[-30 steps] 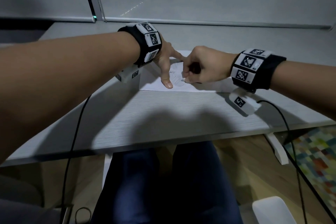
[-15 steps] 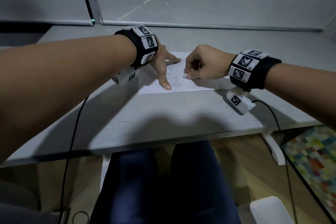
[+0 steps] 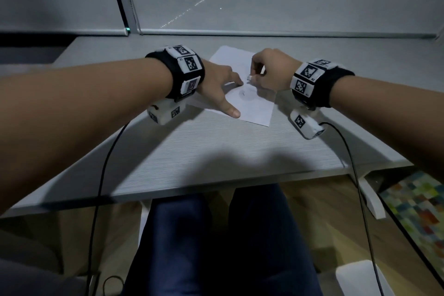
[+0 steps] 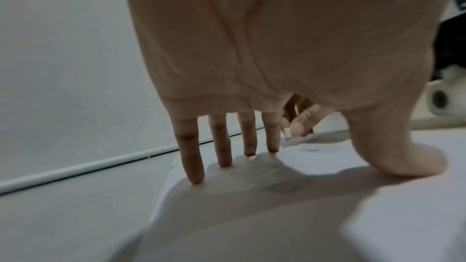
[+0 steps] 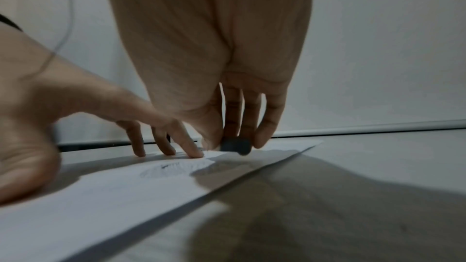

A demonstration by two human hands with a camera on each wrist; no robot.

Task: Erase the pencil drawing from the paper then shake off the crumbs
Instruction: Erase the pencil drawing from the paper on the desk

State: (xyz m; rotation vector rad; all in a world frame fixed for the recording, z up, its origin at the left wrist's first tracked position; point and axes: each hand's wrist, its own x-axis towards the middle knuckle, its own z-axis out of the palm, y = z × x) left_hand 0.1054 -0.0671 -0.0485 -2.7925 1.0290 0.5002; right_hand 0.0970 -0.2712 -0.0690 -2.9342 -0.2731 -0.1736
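Note:
A white sheet of paper (image 3: pixel 254 106) lies turned at an angle on the grey desk (image 3: pixel 216 149). A faint smudged pencil drawing (image 3: pixel 245 94) marks its middle and also shows as pencil drawing (image 5: pixel 166 169) in the right wrist view. My left hand (image 3: pixel 222 92) presses the paper flat with spread straight fingers (image 4: pixel 194 158) and thumb. My right hand (image 3: pixel 269 69) pinches a small eraser (image 3: pixel 249 77) between thumb and fingers, just beyond the drawing. The eraser (image 5: pixel 235 145) looks dark from the right wrist and sits on or just above the paper (image 5: pixel 100 196).
A window sill rail (image 3: pixel 276 32) and blind run along the desk's far edge. Two black cables (image 3: pixel 105 163) hang from the wrist cameras over the near edge. My legs (image 3: pixel 216 243) are under the desk, a colourful rug (image 3: pixel 418 209) at the right.
The paper has rotated to lie at an angle. My right hand with the eraser has moved away from the drawing toward the far side. The left hand stays pressed on the sheet.

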